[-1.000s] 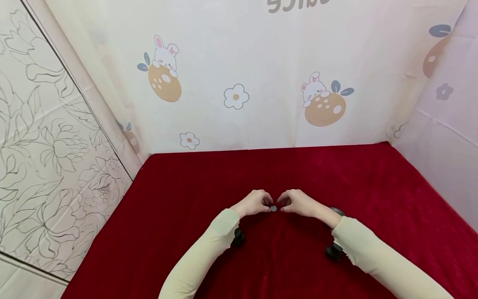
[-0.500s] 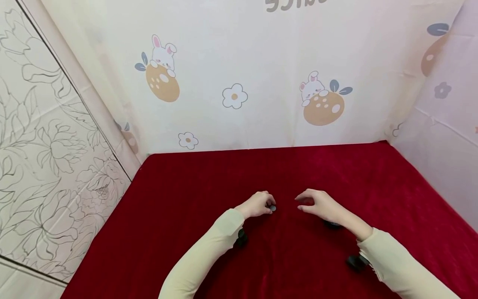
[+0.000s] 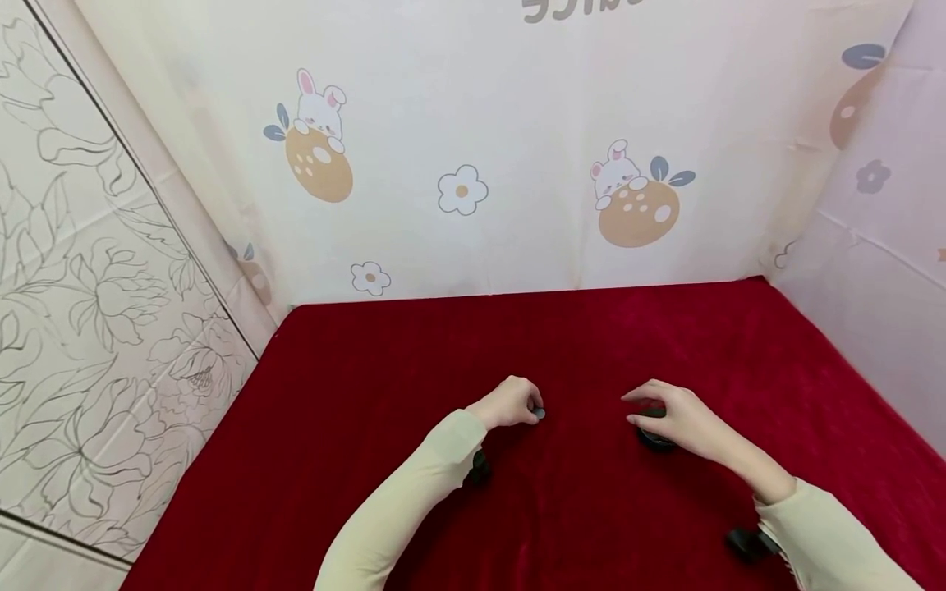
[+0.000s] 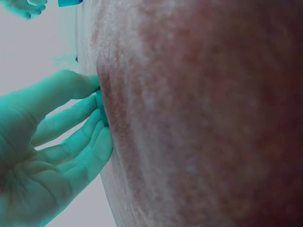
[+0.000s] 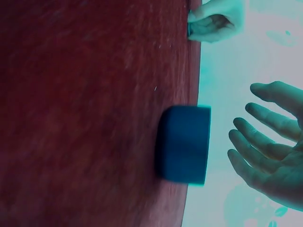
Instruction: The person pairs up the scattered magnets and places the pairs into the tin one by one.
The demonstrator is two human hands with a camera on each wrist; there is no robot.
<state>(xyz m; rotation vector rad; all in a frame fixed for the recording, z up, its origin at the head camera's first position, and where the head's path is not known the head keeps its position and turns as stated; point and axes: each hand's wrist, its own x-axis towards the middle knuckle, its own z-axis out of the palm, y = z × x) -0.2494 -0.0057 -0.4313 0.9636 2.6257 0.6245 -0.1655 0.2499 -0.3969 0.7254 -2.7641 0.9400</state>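
Note:
On the red cloth my left hand (image 3: 510, 402) pinches a small, flat, round grey piece (image 3: 539, 413) at its fingertips. The left wrist view shows that piece (image 4: 102, 108) edge-on at the cloth, between the thumb and the fingers. My right hand (image 3: 676, 417) hovers with spread fingers over a black round container (image 3: 656, 441), partly hiding it in the head view. From the right wrist, the container (image 5: 184, 144) looks short and smooth-sided, standing on the cloth, with a gap between it and the fingertips.
Red velvety cloth (image 3: 414, 353) covers the table. Behind it hangs a pale curtain (image 3: 532, 107) printed with rabbits and flowers, and a flower-patterned panel (image 3: 111, 271) stands at the left. Dark wrist cameras sit under both sleeves.
My right hand has moved away from the left hand, to the right, and now hovers over the black container. The left hand stays at the grey piece, almost still.

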